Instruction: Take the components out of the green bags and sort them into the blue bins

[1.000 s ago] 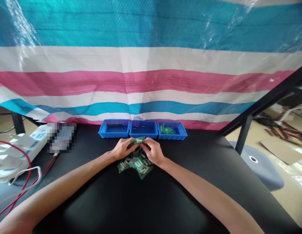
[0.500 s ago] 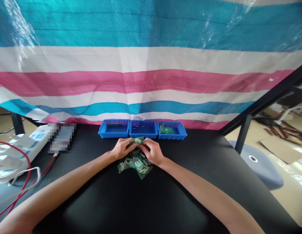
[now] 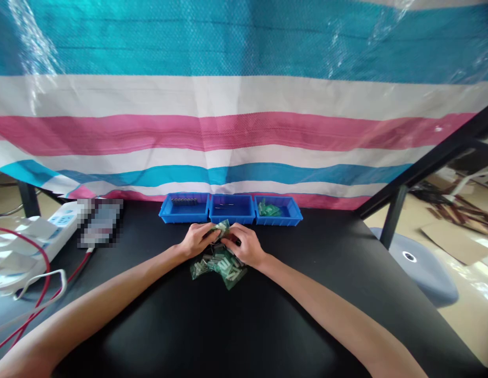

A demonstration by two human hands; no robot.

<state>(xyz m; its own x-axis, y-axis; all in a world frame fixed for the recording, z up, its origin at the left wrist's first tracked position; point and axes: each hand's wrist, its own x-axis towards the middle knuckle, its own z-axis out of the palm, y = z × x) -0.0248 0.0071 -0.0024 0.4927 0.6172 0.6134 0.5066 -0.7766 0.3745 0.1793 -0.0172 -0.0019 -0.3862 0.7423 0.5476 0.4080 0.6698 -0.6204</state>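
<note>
A small green plastic bag [image 3: 222,227] with light-coloured contents is held between my two hands, above the table. My left hand [image 3: 197,239] pinches it from the left side. My right hand [image 3: 245,243] has its thumb and fingers closed at the bag's right edge. Just below my hands lies a pile of similar green bags [image 3: 224,266], with pale, short cylindrical pieces showing inside them. My hands partly cover the top of this pile. What the pieces are exactly is too small to tell.
Three blue bins stand in a row behind my hands: the left bin [image 3: 184,214] holds small dark cylinders, the middle bin [image 3: 232,214] thin metal pieces, the right bin [image 3: 281,216] green bags. A power strip [image 3: 59,223] with cables lies left. A grey stool [image 3: 421,270] stands right.
The small bag has tilted and shifted slightly left in my fingers. My right fingers have moved a little left and changed their grip. The pile and bins look the same.
</note>
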